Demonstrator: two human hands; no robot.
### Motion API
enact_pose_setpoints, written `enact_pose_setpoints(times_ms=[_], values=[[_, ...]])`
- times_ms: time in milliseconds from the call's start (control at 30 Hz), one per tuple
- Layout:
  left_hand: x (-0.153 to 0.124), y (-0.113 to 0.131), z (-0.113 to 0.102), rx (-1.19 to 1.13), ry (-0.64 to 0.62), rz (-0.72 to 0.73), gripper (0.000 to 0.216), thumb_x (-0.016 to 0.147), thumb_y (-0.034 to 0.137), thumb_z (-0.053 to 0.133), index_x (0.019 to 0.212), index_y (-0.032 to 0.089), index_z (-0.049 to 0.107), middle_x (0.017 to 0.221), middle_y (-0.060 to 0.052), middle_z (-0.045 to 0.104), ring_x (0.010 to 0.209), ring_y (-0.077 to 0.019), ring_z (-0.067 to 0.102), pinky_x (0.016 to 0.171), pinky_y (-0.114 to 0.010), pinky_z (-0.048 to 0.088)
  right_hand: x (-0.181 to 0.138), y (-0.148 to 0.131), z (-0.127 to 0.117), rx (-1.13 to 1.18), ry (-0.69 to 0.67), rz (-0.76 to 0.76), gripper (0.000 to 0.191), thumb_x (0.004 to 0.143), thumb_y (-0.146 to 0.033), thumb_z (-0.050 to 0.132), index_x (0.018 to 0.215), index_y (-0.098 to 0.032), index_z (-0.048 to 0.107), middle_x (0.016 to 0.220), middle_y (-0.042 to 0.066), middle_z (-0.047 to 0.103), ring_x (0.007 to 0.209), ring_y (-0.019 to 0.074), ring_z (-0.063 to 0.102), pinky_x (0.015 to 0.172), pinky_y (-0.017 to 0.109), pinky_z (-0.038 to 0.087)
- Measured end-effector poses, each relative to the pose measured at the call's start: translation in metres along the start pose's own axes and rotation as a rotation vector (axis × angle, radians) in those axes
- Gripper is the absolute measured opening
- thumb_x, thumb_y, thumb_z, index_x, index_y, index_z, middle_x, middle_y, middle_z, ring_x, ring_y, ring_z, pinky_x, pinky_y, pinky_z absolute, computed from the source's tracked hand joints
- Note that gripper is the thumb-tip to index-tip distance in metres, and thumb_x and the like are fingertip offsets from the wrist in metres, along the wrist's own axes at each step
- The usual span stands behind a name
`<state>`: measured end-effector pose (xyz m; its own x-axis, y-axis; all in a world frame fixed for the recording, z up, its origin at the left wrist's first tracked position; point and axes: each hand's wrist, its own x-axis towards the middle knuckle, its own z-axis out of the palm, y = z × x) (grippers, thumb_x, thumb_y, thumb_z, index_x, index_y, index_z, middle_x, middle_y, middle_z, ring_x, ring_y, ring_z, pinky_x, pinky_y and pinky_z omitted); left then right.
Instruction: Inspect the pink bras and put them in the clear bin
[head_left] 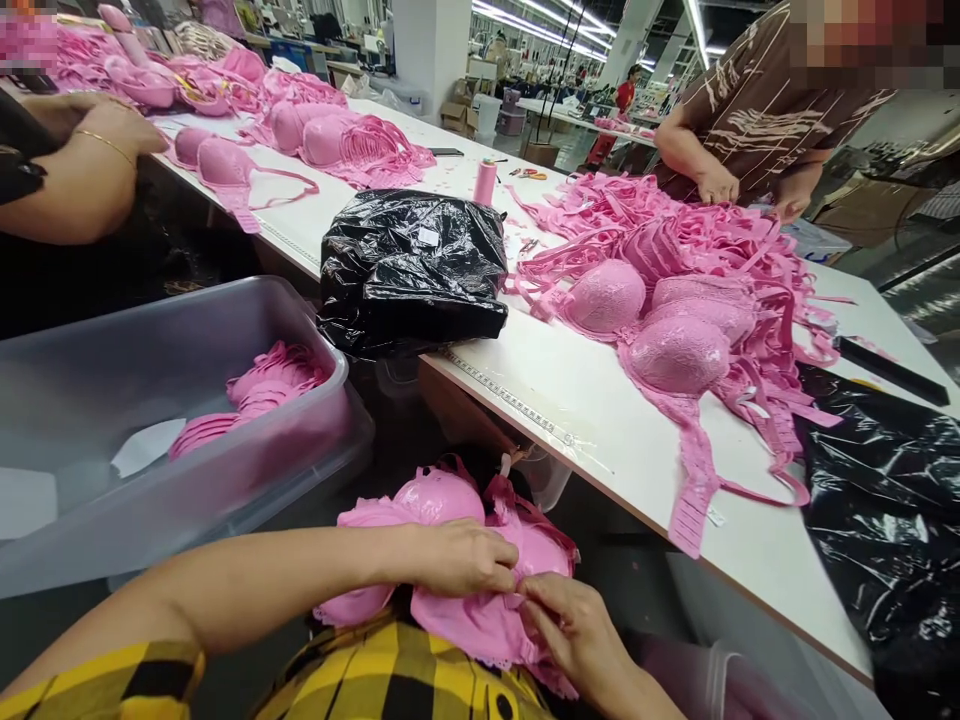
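Note:
Several pink bras lie in my lap against the yellow and black checked shirt. My left hand rests over the upper one, its fingers pinched at the fabric near the middle. Close beside it, my right hand pinches the same pink bra from the right, thumb and forefinger together. The fingertips of both hands nearly meet. Whatever small detail sits between them is too fine to make out. Above my lap, the white table carries a pile of pink bras.
A black plastic bag stands at the table edge, a pink thread spool behind it. At left is a grey bin with pink cups. Another black bag hangs at right. Co-workers' hands handle bras across the table; another person's arm is at left.

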<state>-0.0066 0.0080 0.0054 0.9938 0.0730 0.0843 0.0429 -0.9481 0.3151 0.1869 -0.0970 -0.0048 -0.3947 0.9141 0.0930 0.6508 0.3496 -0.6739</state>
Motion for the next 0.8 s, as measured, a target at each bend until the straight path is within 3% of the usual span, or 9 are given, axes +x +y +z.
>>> enact_pose_setpoints(times_ms=[167, 233, 367, 500, 567, 700, 800], values=[[0.0, 0.003, 0.004, 0.028, 0.074, 0.077, 0.005, 0.082, 0.017, 0.057, 0.077, 0.019, 0.057, 0.073, 0.002, 0.057, 0.062, -0.0113, 0.048, 0.047, -0.025, 0.03, 0.0, -0.003, 0.006, 0.012, 0.102, -0.097, 0.018, 0.091, -0.016, 0.042, 0.091, -0.019, 0.06, 0.081, 0.007, 0.063, 0.068, 0.0151, 0.061, 0.059, 0.023, 0.049], [-0.001, 0.008, 0.006, 0.047, 0.119, 0.11, 0.006, 0.082, 0.015, 0.056, 0.077, 0.018, 0.057, 0.073, 0.001, 0.058, 0.064, -0.0117, 0.049, 0.049, -0.025, 0.031, 0.0, -0.006, 0.012, 0.024, 0.134, -0.108, 0.02, 0.09, -0.016, 0.042, 0.089, -0.019, 0.062, 0.079, 0.007, 0.062, 0.066, 0.0151, 0.06, 0.058, 0.023, 0.05], [-0.004, 0.016, 0.009, 0.083, 0.202, 0.068, 0.006, 0.084, 0.017, 0.053, 0.08, 0.016, 0.058, 0.071, -0.001, 0.058, 0.059, -0.0121, 0.049, 0.047, -0.027, 0.029, -0.003, -0.011, 0.019, 0.097, 0.176, 0.024, 0.015, 0.087, -0.018, 0.048, 0.082, -0.019, 0.062, 0.07, 0.004, 0.063, 0.061, 0.0147, 0.06, 0.055, 0.022, 0.05], [-0.006, 0.018, 0.01, 0.079, 0.205, 0.023, 0.008, 0.085, 0.019, 0.053, 0.081, 0.016, 0.058, 0.076, -0.002, 0.06, 0.061, -0.012, 0.051, 0.045, -0.027, 0.031, -0.007, -0.012, 0.006, 0.207, 0.105, 0.201, 0.015, 0.081, -0.024, 0.06, 0.095, -0.02, 0.064, 0.085, 0.005, 0.07, 0.075, 0.0183, 0.066, 0.068, 0.024, 0.053], [-0.005, 0.019, 0.01, 0.076, 0.206, 0.019, 0.01, 0.086, 0.019, 0.052, 0.079, 0.016, 0.058, 0.074, -0.001, 0.06, 0.06, -0.0119, 0.051, 0.044, -0.027, 0.03, -0.008, -0.012, 0.001, 0.247, 0.106, 0.22, 0.014, 0.082, -0.027, 0.06, 0.092, -0.02, 0.067, 0.087, 0.006, 0.07, 0.078, 0.0191, 0.066, 0.07, 0.025, 0.053], [-0.001, 0.024, 0.011, 0.065, 0.208, 0.042, 0.009, 0.085, 0.017, 0.051, 0.078, 0.017, 0.057, 0.072, -0.001, 0.059, 0.059, -0.0126, 0.052, 0.045, -0.027, 0.031, -0.007, -0.016, 0.01, 0.267, 0.264, 0.213, 0.019, 0.085, -0.031, 0.056, 0.075, -0.02, 0.068, 0.07, 0.004, 0.069, 0.063, 0.0168, 0.065, 0.057, 0.023, 0.053], [-0.004, 0.025, 0.013, 0.036, 0.206, 0.051, 0.004, 0.081, 0.015, 0.053, 0.08, 0.016, 0.057, 0.072, -0.002, 0.059, 0.059, -0.0129, 0.051, 0.046, -0.028, 0.033, -0.008, -0.018, 0.018, 0.285, 0.292, 0.231, 0.021, 0.085, -0.033, 0.055, 0.076, -0.021, 0.07, 0.07, 0.004, 0.069, 0.062, 0.0164, 0.065, 0.057, 0.022, 0.053]])
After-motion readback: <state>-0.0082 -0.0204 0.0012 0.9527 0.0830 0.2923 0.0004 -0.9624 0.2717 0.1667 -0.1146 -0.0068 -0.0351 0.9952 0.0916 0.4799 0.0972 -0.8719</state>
